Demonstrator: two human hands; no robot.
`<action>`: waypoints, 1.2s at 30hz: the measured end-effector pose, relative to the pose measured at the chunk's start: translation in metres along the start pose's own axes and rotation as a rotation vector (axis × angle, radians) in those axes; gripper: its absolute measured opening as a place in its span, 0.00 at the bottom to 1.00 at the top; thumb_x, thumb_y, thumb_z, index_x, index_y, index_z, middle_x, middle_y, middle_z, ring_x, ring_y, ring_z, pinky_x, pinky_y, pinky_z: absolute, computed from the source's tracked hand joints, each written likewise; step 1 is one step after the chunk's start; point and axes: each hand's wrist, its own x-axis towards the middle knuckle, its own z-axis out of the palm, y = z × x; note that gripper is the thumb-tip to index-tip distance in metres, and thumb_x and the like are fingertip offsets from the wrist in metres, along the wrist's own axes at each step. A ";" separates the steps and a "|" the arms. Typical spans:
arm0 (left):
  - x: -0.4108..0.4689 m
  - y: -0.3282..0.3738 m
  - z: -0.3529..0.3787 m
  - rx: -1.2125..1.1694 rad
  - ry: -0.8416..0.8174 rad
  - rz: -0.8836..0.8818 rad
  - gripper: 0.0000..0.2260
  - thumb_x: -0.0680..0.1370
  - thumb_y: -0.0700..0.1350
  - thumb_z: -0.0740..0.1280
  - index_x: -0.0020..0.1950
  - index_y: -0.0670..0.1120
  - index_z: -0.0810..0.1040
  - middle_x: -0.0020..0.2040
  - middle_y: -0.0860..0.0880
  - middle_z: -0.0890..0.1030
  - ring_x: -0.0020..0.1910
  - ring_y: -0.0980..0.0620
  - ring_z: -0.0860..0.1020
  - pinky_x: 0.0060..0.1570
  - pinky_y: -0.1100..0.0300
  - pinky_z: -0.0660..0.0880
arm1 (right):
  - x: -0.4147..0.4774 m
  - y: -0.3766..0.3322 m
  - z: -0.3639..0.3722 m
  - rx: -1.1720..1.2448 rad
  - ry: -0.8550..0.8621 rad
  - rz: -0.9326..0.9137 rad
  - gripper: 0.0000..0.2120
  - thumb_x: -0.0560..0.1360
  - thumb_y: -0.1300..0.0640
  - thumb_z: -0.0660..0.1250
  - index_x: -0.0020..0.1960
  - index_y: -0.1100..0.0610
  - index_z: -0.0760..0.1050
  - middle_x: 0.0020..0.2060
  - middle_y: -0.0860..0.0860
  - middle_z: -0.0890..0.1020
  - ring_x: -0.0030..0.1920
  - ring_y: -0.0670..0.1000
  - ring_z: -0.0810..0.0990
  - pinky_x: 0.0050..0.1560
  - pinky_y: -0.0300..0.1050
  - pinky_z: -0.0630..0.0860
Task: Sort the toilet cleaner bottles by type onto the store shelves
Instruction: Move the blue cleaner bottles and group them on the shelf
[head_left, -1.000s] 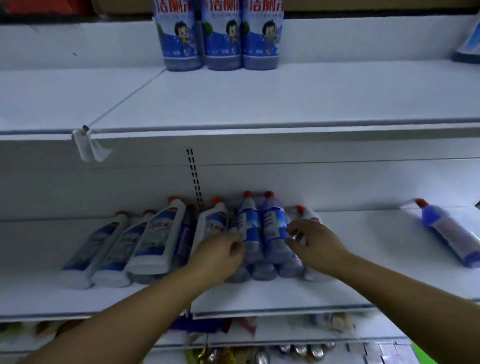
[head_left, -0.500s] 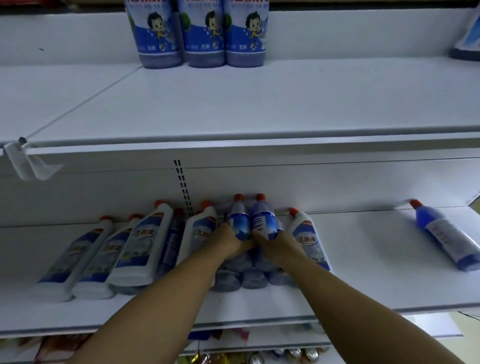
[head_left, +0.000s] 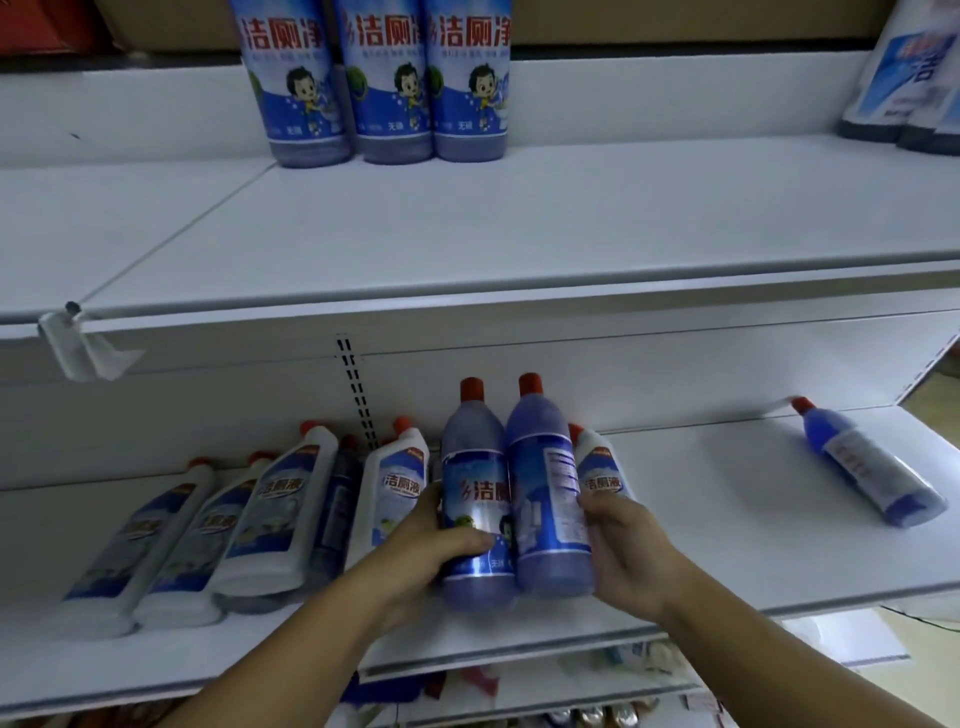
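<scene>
The left hand curls round a glossy, cylindrical labelled blue bottle with a red cap, its thumb across the shiny wrap. The right hand wraps a second blue bottle of translucent plastic, and the two touch side by side, necks up, over the lower shelf. Flat-sided white bottles lie just left on that smooth white shelf, a lone blue bottle lies well to the right, and three upright bottles stand on the upper shelf.

Two purplish-blue bottles with red caps, white bottles with orange-red caps and blue labels, upper bottles labelled blue with a cartoon child, lone blue bottle, white shelves.
</scene>
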 end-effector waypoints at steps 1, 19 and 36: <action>-0.004 -0.001 0.000 -0.008 -0.004 0.013 0.27 0.67 0.38 0.73 0.64 0.51 0.70 0.56 0.44 0.82 0.52 0.45 0.82 0.45 0.53 0.78 | -0.002 0.004 0.005 -0.025 0.020 0.023 0.40 0.52 0.56 0.83 0.62 0.62 0.73 0.56 0.63 0.80 0.53 0.62 0.81 0.56 0.59 0.77; -0.054 0.006 0.006 0.169 -0.201 0.194 0.33 0.62 0.36 0.74 0.63 0.53 0.67 0.55 0.46 0.81 0.52 0.50 0.82 0.49 0.57 0.79 | -0.062 0.034 0.050 -0.461 0.011 -0.256 0.34 0.59 0.51 0.80 0.60 0.61 0.73 0.54 0.63 0.81 0.53 0.62 0.81 0.50 0.54 0.79; -0.212 0.152 0.010 0.161 -0.107 0.981 0.34 0.57 0.42 0.75 0.63 0.49 0.71 0.49 0.52 0.85 0.47 0.52 0.84 0.40 0.64 0.80 | -0.139 -0.043 0.251 -0.795 -0.394 -0.744 0.23 0.61 0.47 0.76 0.53 0.56 0.78 0.42 0.51 0.86 0.43 0.51 0.85 0.40 0.41 0.80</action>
